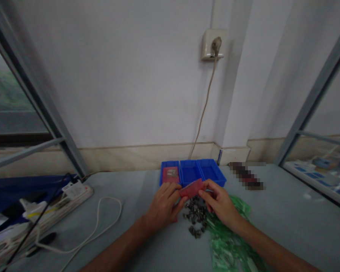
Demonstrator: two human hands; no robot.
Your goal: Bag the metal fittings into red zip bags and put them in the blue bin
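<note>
A small pink plastic bag [191,189] is stretched between my two hands above the table. My left hand [166,201] pinches its left end, and the fingers of my right hand [218,200] close on its right end. Just below the bag lies a pile of small metal parts [197,213]. Green plastic bags [228,241] spread under and beside my right forearm. Behind my hands stand blue trays [190,173]; the left one holds a pink bag [170,174] with pale metallic pieces. A bit of pink shows beneath my left hand, mostly hidden.
On the left, a power strip [73,206] and a looping white cable [120,207] lie on the table [136,189]. A pixelated dark object [248,175] is right of the trays. At the far right, a white-and-blue tray [317,181] sits behind a metal frame [293,132].
</note>
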